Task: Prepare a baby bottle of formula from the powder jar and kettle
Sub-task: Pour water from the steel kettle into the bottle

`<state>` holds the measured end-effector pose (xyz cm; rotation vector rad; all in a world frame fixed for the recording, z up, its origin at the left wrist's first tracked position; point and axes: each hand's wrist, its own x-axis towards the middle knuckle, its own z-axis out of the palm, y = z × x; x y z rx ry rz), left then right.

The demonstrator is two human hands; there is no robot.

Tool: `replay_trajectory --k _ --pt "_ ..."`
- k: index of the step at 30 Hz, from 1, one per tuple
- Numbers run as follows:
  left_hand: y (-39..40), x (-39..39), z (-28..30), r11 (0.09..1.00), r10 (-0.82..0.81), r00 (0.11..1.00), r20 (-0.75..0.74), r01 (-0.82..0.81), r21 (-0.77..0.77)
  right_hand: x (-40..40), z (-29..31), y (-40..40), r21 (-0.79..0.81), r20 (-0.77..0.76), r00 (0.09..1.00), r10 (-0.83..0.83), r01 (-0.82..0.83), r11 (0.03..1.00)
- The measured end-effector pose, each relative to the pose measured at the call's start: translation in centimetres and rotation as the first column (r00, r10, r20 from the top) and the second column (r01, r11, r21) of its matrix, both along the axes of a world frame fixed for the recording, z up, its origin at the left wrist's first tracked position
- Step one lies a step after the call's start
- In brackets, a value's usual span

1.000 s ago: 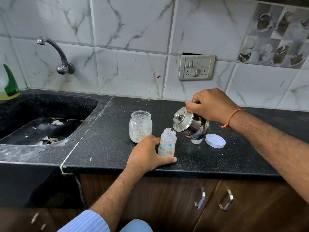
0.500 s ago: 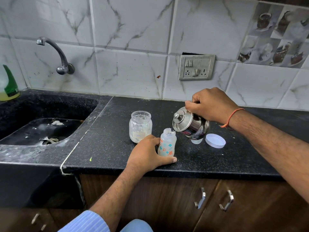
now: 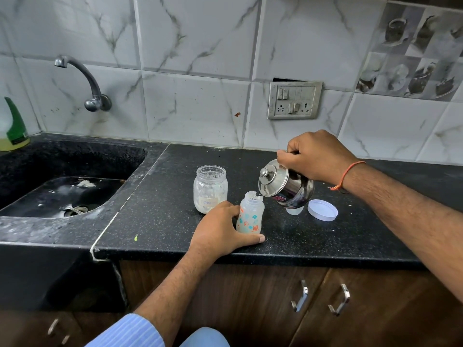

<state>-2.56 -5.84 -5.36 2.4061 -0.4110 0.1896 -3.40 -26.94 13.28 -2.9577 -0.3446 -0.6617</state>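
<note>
A small translucent baby bottle (image 3: pixel 250 216) with coloured prints stands uncapped on the black counter (image 3: pixel 160 221). My left hand (image 3: pixel 220 229) wraps around its base. My right hand (image 3: pixel 315 156) grips the handle of a steel kettle (image 3: pixel 288 186), tilted left with its spout at the bottle's mouth. Water runs from the spout into the bottle. Just behind the bottle an open glass powder jar (image 3: pixel 210 189) holds white powder. A white jar lid (image 3: pixel 322 209) lies flat to the right of the kettle. A small translucent cap (image 3: pixel 294 211) shows under the kettle.
A black sink (image 3: pixel 62 186) with a wall tap (image 3: pixel 82 81) lies to the left. A green-topped bottle (image 3: pixel 13 126) stands at the far left corner. A switch plate (image 3: pixel 294 100) is on the tiled wall. Cabinet handles (image 3: pixel 320 296) sit below the counter edge.
The kettle stays tilted over the bottle and both hands hold almost still; the kettle has tipped only slightly further.
</note>
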Motion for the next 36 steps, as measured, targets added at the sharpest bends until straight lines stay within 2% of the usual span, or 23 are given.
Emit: replay_trajectory --k 36 --pt "-0.04 -0.11 0.13 1.0 0.01 1.0 -0.003 -0.01 0.002 0.06 0.07 -0.03 -0.003 -0.003 1.0 -0.004 0.004 1.0"
